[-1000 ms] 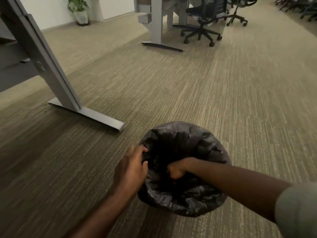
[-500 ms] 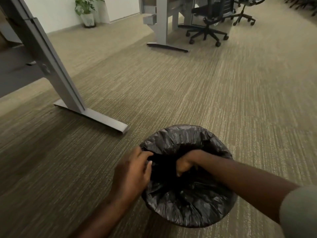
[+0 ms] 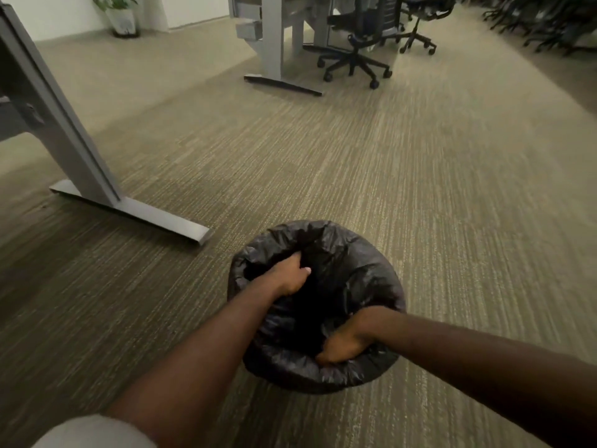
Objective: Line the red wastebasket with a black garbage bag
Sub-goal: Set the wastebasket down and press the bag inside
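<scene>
A black garbage bag (image 3: 358, 270) covers the round wastebasket on the carpet; its crinkled plastic is folded over the whole rim, and no red of the basket shows. My left hand (image 3: 290, 274) is inside the mouth at the far left, fingers closed on a fold of the bag. At the near right of the mouth my right hand (image 3: 342, 349) is curled over the plastic inside the rim. The inside of the bag is dark.
A grey desk leg with a flat foot (image 3: 135, 215) stands left of the basket. Another desk leg (image 3: 274, 59) and black office chairs (image 3: 355, 53) stand farther back. A potted plant (image 3: 121, 17) is at the far wall. Carpet surrounds the basket.
My left hand moved from the outer left rim into the mouth of the bag. My right hand shifted from the middle of the opening to the near right rim.
</scene>
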`<state>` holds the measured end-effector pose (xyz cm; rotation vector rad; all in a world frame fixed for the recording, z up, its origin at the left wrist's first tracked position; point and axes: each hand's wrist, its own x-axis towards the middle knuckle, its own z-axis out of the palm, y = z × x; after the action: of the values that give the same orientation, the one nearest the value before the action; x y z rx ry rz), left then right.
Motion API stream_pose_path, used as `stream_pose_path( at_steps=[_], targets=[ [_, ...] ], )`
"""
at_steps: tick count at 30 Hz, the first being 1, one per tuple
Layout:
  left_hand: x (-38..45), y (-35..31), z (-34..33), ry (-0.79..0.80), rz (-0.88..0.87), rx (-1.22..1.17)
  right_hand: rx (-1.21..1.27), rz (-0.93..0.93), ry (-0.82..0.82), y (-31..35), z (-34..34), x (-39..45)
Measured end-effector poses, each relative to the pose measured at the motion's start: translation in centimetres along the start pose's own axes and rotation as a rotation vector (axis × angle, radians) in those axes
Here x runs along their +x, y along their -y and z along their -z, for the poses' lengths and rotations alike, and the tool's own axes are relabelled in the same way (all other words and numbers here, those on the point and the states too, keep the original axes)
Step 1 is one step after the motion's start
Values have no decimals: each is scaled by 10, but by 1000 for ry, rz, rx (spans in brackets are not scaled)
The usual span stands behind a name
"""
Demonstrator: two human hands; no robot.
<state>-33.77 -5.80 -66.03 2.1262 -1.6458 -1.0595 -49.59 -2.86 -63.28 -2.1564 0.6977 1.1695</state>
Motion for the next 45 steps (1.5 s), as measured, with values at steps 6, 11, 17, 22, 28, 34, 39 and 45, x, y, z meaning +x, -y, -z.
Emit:
stream_pose_path(
  at_steps=[6,11,17,22,28,34,39,45],
  targets=[
    [-39,-15,28,-367,-298,128,194,143,-574,-29,32,-53],
    [-86,17,70,-785,-166,-21,525,-164,-1222,-92,42,-91],
    [-95,79,71,-481,227,-510,862,-277,-1071,-111,12,-80],
    [-103,78,57,-295,322,-843,1044,-325,-924,-114,6,-64],
    [-108,68,54,-375,313,-891,999,-332,-924,-114,20,-52],
    [-107,96,99,-588,313,-913,948,-197,-975,-88,84,-20],
    [-97,135,149,-731,380,-877,796,-111,-979,-37,164,20],
    [-82,171,176,-881,521,-811,627,-108,-1033,2,216,60]
  ],
)
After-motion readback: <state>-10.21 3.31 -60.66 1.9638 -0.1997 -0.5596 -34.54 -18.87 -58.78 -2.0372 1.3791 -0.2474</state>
